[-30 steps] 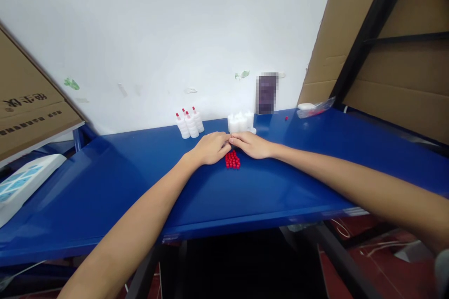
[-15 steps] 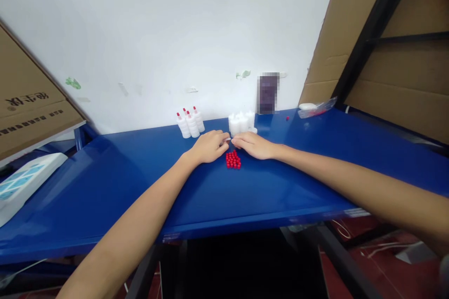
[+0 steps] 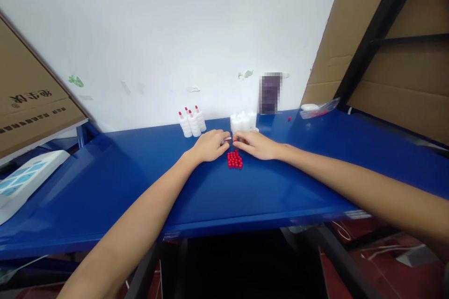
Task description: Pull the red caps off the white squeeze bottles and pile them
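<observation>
My left hand (image 3: 211,145) is closed around a small white nozzle (image 3: 227,138), whose tip pokes out toward the right; the rest is hidden by the fingers. Just across from it, my right hand (image 3: 255,145) pinches a small red cap (image 3: 235,140) between thumb and fingertips. A cluster of loose red caps (image 3: 235,160) lies on the blue table (image 3: 224,196), just in front of both hands. Behind the right hand stand several white bottles (image 3: 243,121) with no red on top. Several white squeeze bottles with red tips (image 3: 192,124) stand upright behind the left hand.
A dark pixelated object (image 3: 270,93) leans against the wall. One stray red cap (image 3: 289,118) and a clear plastic bag (image 3: 320,108) lie at the back right. A white device with blue panels (image 3: 31,180) sits at the left edge, below a cardboard box (image 3: 35,98).
The fingers of my right hand have parted from the left hand's fingertips, and a red cap now shows in them. My left hand stays nearly still. The view has shifted slightly.
</observation>
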Demonstrator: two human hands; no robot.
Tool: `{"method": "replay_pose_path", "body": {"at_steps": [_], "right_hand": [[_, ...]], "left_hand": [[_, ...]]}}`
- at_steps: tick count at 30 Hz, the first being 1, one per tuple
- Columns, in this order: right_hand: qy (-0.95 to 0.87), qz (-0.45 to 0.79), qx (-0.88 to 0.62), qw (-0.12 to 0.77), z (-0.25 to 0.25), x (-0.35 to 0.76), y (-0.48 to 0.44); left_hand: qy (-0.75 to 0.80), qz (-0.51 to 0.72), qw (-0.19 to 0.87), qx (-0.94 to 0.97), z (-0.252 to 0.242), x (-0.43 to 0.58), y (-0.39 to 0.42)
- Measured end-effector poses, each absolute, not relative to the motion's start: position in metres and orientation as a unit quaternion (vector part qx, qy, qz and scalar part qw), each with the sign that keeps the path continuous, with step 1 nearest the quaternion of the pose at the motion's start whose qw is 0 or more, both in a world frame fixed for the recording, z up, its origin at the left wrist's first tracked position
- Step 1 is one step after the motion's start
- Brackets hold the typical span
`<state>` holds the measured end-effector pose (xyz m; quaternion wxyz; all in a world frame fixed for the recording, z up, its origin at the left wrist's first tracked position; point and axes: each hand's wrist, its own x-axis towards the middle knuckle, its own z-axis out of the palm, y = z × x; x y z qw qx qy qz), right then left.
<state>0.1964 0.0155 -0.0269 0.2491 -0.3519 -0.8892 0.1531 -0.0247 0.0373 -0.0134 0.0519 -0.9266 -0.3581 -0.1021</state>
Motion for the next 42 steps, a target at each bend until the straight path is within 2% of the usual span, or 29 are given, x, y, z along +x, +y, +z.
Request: {"method": "replay_pose_path", "body": {"at_steps": [6, 12, 18, 31, 42], "right_hand": [[-0.889, 0.157, -0.346, 0.255, -0.0269, 0.2004, 0.0189], [-0.901, 0.090, -0.333, 0.263, -0.0329, 0.1992, 0.0211], [-0.903, 0.076, -0.334, 0.259, -0.0332, 0.1993, 0.0206], [-0.886, 0.139, -0.331, 0.295, -0.0328, 0.1997, 0.0196], [-0.898, 0.109, -0.312, 0.291, -0.0318, 0.1994, 0.0185]], "left_hand": [[-0.374, -0.100, 0.046, -0.921, -0.0122, -0.0250, 0.0369], [-0.374, -0.101, 0.051, -0.920, -0.0114, -0.0235, 0.0353], [-0.371, -0.100, 0.051, -0.922, -0.0103, -0.0237, 0.0343], [-0.379, -0.095, 0.047, -0.920, -0.0097, -0.0234, 0.0337], [-0.375, -0.098, 0.043, -0.921, -0.0116, -0.0244, 0.0357]]}}
